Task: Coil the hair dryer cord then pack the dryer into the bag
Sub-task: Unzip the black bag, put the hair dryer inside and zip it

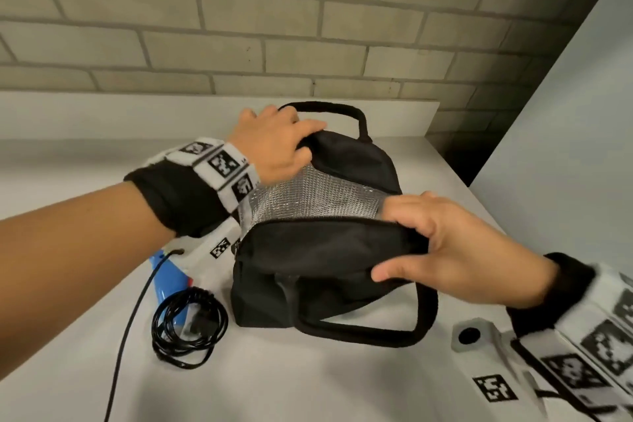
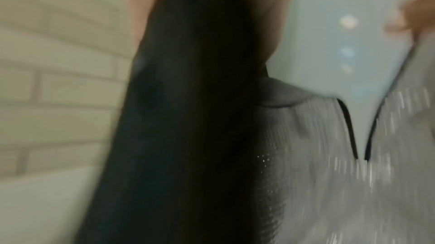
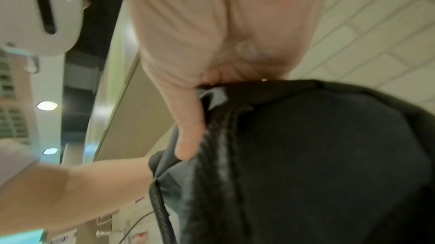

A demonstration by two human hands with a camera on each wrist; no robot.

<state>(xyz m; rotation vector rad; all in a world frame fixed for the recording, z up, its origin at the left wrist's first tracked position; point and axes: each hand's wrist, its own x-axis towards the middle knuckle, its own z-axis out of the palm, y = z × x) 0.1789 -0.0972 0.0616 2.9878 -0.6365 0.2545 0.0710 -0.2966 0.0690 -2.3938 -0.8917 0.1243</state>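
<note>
While the black cord (image 1: 189, 325) lies coiled on the blue-and-white hair dryer (image 1: 178, 288) on the white worktop (image 1: 308, 380), left hand (image 1: 274, 144) and right hand (image 1: 455, 250) curl their fingers over opposite rims of the black foil-lined bag (image 1: 329, 250), spreading it. Next: free one hand, lift the dryer in.

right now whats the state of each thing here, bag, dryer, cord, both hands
bag: open, mouth spread wide, silver lining showing, standing on the counter
hair dryer: outside the bag, lying on the counter to its left
cord: coiled in loops beside the dryer
left hand: grips the far edge of the bag's opening
right hand: grips the near edge of the bag's opening
</note>
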